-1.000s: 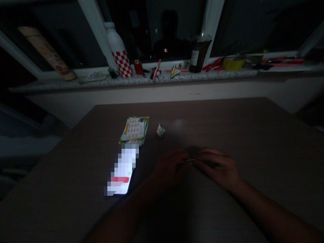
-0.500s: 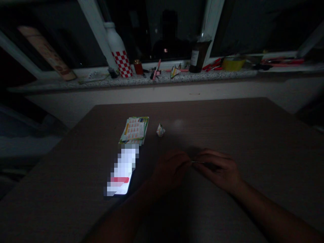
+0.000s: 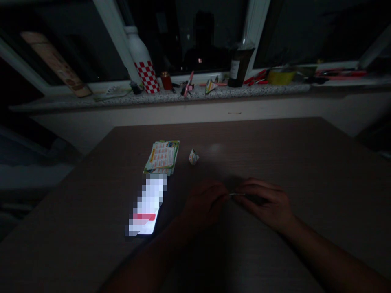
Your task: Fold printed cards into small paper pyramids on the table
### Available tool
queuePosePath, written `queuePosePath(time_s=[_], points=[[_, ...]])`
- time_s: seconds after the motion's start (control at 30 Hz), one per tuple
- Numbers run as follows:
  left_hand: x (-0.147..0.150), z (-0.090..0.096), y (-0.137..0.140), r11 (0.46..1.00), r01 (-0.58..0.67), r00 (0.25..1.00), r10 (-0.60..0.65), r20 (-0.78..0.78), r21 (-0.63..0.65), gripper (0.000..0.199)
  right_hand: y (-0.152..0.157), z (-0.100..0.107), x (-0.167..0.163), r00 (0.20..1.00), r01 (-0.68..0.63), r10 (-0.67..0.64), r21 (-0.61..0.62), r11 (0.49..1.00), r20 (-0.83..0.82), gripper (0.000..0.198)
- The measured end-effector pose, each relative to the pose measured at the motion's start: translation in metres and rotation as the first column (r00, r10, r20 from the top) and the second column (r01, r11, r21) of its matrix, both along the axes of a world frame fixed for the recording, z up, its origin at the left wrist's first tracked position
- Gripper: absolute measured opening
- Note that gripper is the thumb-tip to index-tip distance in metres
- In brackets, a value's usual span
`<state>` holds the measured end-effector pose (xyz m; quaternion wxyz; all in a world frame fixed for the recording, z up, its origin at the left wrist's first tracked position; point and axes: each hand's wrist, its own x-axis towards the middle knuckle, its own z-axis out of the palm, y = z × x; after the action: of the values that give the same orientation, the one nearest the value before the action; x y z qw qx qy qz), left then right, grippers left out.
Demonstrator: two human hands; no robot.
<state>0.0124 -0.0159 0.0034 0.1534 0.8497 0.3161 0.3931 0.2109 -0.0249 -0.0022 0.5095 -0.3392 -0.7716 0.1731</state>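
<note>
Between my two hands is a small thin piece of paper (image 3: 237, 194), seen almost edge-on as a pale line. My left hand (image 3: 206, 201), in deep shadow, is closed on its left end. On the other end, the fingers and thumb of my right hand (image 3: 265, 199) pinch it. Beyond my left hand stands a small pointed folded paper shape (image 3: 193, 157) with printed sides. A stack of printed paper sheets (image 3: 161, 158) lies to its left. Nearer me, a phone (image 3: 148, 205) rests with its screen lit and partly blurred out.
The wooden table (image 3: 275, 146) reaches a wall under a window. On the stone sill (image 3: 116, 99) stand a white bottle with red checks (image 3: 146, 73), a small amber jar (image 3: 166, 80), a dark pouch (image 3: 238, 69), another folded paper shape (image 3: 210, 86) and a yellow container (image 3: 281, 76).
My right hand has shifted very slightly, its fingers still on the paper. My left hand stays nearly in place. The phone, the sheets and the folded shape have not moved.
</note>
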Motion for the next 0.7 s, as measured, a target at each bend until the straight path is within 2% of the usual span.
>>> queuePosePath(time_s=[0.2, 0.3, 0.5, 0.7], points=[[-0.002, 0.000, 0.002, 0.999, 0.040, 0.993, -0.040, 0.108, 0.000, 0.009, -0.002, 0.003, 0.003, 1.000, -0.021, 0.021, -0.033, 0.999, 0.023, 0.010], [-0.003, 0.001, 0.003, 0.997, 0.076, 0.987, -0.074, 0.140, -0.007, 0.010, -0.005, 0.008, 0.004, 0.998, -0.034, 0.035, -0.009, 0.999, 0.056, 0.010], [-0.005, 0.003, 0.002, 0.996, 0.089, 0.987, -0.086, 0.138, -0.013, 0.010, -0.003, 0.009, 0.004, 0.998, -0.049, 0.049, -0.001, 0.999, 0.048, 0.012], [-0.003, 0.004, 0.002, 0.994, 0.106, 0.992, -0.103, 0.073, -0.033, 0.012, -0.003, 0.010, 0.002, 0.990, -0.100, 0.091, 0.082, 0.992, 0.106, 0.019]])
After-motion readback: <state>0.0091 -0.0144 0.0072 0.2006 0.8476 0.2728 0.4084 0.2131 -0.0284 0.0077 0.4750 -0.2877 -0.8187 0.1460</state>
